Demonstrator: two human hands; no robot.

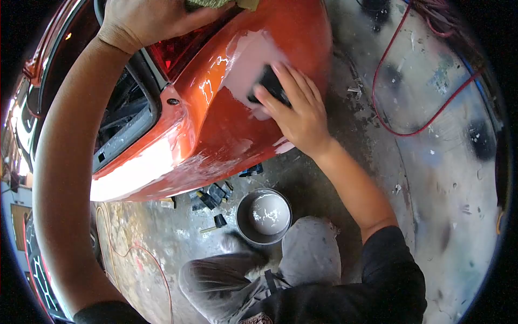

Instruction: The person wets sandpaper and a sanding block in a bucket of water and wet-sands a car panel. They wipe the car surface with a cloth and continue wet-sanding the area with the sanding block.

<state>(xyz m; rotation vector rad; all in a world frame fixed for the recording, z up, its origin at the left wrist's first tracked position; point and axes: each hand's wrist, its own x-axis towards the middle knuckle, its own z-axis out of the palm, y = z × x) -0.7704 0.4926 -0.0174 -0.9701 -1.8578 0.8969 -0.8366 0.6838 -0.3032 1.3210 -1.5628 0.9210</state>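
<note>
At upper centre of the frame: black block (264,86), lying against a dull pinkish patch (245,67) on an orange car body (302,29); right hand (299,108) is clamping it, thumb on one side, fingers on the other

Condition: partway, by judgement; the patch is looking matt, its margins uneven, while glossy paint is surrounding it; pale smears are marking the body lower down, so an even surface is apparently still wanting

Upper left: left hand (154,21), reaching across beside a red lamp (171,51); a greenish-yellow item (213,3) is showing at its fingers, cut by the frame edge; whether the hand is gripping it, cannot tell

Lower centre: round bucket (244,217), holding pale contents, standing just beside a knee (310,248); black pieces (210,197) are lying nearby

Upper right: red hose (374,92), looping over the floor, well apart

Obstructions: left forearm (70,135) is hiding part of the car; right hand is covering some of the patch
</note>
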